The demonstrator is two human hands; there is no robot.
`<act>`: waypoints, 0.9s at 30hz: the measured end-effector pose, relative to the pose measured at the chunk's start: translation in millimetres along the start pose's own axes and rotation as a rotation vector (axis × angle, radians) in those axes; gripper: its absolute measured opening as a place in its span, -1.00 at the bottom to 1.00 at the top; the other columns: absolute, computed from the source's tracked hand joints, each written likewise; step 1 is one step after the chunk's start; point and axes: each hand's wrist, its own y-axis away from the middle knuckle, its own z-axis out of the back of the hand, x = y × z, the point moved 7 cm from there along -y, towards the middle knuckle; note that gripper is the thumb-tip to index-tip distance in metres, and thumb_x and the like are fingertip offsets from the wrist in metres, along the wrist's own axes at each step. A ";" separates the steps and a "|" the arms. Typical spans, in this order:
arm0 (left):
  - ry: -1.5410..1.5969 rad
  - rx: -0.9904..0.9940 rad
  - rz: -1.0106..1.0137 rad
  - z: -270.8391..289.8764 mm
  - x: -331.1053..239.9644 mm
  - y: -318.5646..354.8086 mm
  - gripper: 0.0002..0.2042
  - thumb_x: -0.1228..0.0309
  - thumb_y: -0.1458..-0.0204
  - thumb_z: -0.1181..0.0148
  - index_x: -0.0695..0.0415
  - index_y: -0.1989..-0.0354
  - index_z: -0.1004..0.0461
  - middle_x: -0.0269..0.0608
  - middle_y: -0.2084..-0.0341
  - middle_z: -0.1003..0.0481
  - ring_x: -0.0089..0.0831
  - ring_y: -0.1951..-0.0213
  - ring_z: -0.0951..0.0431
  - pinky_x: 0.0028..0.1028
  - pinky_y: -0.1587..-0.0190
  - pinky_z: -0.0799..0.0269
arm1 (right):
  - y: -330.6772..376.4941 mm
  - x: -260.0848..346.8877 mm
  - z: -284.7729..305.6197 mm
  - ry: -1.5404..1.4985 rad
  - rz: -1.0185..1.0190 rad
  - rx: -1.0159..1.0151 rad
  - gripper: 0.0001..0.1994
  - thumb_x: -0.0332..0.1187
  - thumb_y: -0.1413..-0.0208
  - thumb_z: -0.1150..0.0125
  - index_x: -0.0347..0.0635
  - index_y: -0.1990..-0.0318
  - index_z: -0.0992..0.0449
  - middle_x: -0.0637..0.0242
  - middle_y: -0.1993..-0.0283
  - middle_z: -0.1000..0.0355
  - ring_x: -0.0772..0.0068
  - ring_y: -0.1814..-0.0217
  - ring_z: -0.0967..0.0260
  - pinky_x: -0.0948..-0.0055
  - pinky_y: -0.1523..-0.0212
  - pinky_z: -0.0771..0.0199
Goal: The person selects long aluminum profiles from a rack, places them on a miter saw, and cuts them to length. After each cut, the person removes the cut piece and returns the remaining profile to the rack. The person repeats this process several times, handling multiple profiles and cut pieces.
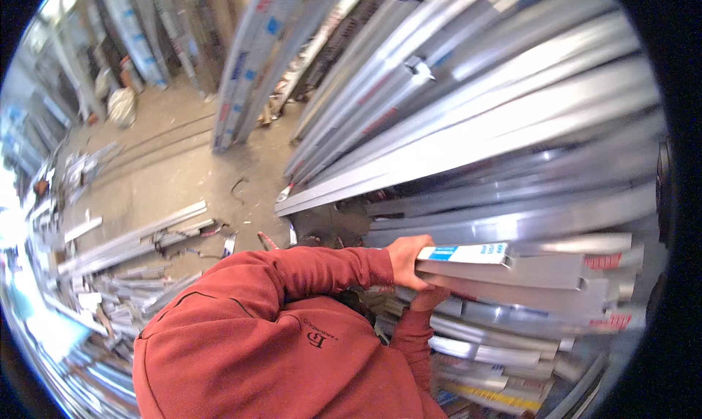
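My left hand (409, 261) is closed around the near end of a silver metal profile (545, 271), right of the middle. A blue and white label (468, 254) lies along the top of that end. My right hand (430, 298) is just below the left, at the underside of the profiles. Its fingers are mostly hidden, so I cannot tell how it grips. Beside the held piece, more long profiles (585, 302) with red markings are stacked, blurred by motion.
Long silver profiles (468, 141) lean across the upper right. Wrapped profiles (248, 68) stand upright at the top. Several offcuts (139, 236) lie on the brown floor (168, 156) at left. More stacked bars (497, 346), one yellow-edged, lie below my hands.
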 end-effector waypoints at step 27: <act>-0.377 -0.916 0.045 513.2 -110.6 394.2 -0.19 0.16 0.44 -0.52 0.17 -0.08 -0.31 0.02 0.09 -0.40 -0.08 -0.01 -0.42 -0.25 -0.08 -0.33 | 274.1 379.8 -486.2 -0.784 -0.002 1.303 -0.26 0.12 -0.02 -0.23 -0.23 -0.22 -0.23 0.20 -0.15 -0.28 0.19 -0.17 -0.26 0.13 -0.23 -0.22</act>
